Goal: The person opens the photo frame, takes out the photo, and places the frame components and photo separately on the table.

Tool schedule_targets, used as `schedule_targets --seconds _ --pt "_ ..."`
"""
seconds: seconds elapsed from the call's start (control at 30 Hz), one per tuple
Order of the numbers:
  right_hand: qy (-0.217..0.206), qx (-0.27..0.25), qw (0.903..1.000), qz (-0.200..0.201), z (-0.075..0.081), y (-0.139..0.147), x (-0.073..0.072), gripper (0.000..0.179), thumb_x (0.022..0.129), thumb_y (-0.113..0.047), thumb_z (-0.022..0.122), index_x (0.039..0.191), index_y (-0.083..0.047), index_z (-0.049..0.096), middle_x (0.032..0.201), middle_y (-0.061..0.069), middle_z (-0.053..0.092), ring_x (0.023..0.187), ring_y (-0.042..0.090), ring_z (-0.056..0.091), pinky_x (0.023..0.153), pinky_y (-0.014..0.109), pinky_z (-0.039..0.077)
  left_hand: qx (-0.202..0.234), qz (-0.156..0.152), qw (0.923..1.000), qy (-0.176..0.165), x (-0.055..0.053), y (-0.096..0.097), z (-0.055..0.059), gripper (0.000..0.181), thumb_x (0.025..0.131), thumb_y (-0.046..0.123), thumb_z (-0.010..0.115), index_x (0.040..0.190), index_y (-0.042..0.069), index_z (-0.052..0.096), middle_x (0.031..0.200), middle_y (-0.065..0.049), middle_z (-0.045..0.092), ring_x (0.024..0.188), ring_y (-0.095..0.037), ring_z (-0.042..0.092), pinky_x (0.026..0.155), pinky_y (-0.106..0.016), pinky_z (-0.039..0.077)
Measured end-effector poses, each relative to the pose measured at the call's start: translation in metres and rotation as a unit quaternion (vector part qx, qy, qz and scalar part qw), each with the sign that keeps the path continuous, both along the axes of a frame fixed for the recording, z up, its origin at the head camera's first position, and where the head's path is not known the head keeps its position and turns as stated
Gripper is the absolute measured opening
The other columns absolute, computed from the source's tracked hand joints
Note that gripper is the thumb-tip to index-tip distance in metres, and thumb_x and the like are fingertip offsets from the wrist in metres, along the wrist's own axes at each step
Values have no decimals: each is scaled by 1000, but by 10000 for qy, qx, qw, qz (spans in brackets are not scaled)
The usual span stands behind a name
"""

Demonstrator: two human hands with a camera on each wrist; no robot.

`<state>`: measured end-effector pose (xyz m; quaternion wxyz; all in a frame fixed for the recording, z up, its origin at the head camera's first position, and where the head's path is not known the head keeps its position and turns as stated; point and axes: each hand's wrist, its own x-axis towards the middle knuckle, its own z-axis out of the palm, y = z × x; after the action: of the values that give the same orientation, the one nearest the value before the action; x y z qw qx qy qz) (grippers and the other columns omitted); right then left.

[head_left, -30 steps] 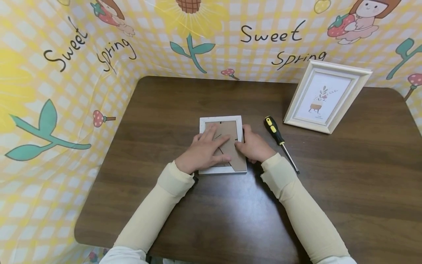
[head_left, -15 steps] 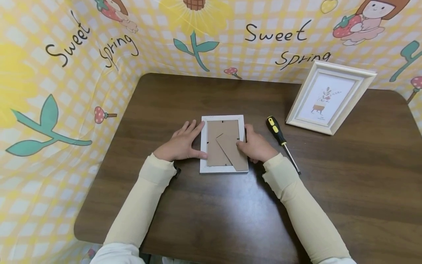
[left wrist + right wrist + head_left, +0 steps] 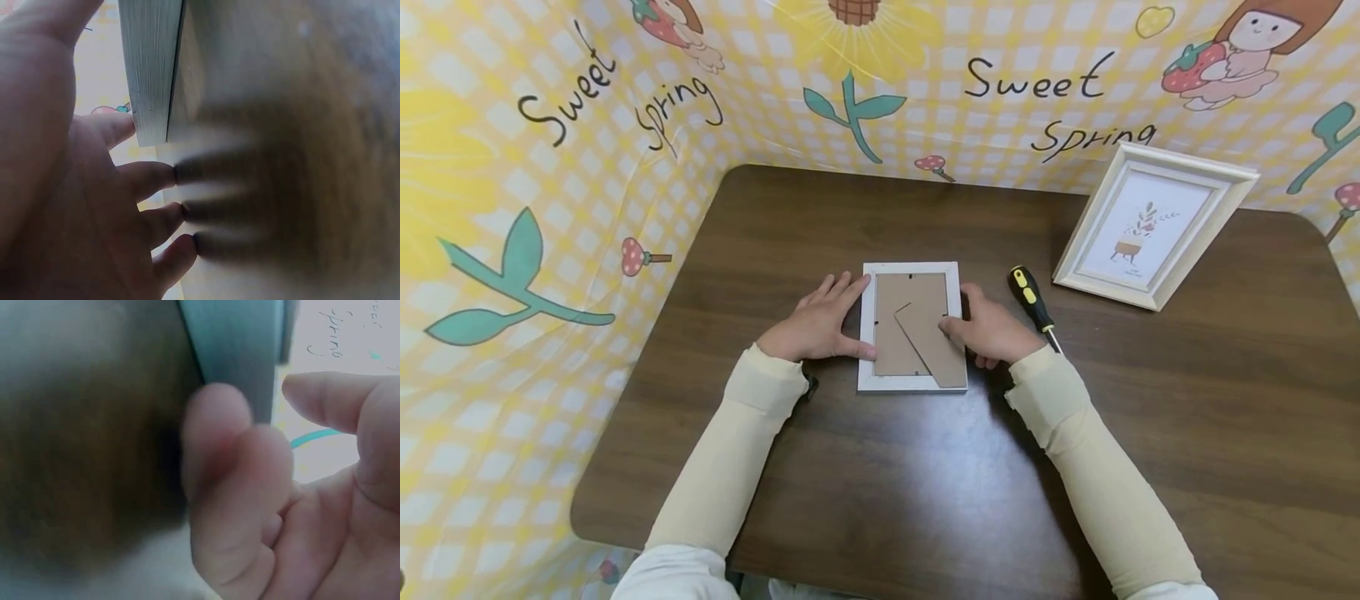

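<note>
A white picture frame (image 3: 913, 384) lies face down on the table, its brown backing board (image 3: 891, 333) and folded stand leg (image 3: 934, 354) facing up. My left hand (image 3: 812, 328) is beside its left edge with fingers spread straight. That thumb reaches over the frame's border, and in the left wrist view the index fingertip (image 3: 125, 125) meets the frame's side (image 3: 150, 75) while the other fingertips rest on the table. At the right edge my right hand (image 3: 996, 328) holds the frame, thumb over the back. Curled fingers (image 3: 219, 419) press its side in the right wrist view.
Right of the right hand lies a black and yellow screwdriver (image 3: 1032, 298), its shaft tip hidden behind the sleeve. A second, cream picture frame (image 3: 1078, 279) with a plant print stands at the back right. Patterned yellow cloth (image 3: 760, 108) hangs along the table's back and left.
My left hand has lifted off the backing board and moved left to the frame's left edge. My right hand stays at the right edge with a slight shift. The view has drifted a little.
</note>
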<state>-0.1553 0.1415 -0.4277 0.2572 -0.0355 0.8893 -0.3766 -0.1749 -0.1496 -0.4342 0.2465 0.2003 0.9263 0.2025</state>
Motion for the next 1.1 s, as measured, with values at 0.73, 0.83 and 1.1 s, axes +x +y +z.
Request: schedule_targets --seconds 0.73,0.83,1.1 --pt "1921 2044 9573 -696 9 66 -26 55 94 -34 71 116 11 49 91 33 64 79 48 64 71 57 49 63 27 10000 16 -1 0 0 122 76 65 80 164 24 7 168 -13 -3 152 -34 -9 118 -57 6" --pt "1948 2229 9537 -538 6 67 -31 50 94 -29 71 114 13 53 94 36 65 83 51 64 72 58 50 90 47 9999 -17 0 0 -1 122 76 65 80 164 24 6 168 -13 -3 152 -33 -9 118 -57 5" --pt "1873 1925 9627 -313 11 72 -37 36 87 -29 71 92 5 58 86 26 63 75 42 60 66 52 47 89 69 9999 -69 -2 0 -2 121 77 65 79 164 25 5 168 -12 -4 152 -33 -10 118 -57 5"
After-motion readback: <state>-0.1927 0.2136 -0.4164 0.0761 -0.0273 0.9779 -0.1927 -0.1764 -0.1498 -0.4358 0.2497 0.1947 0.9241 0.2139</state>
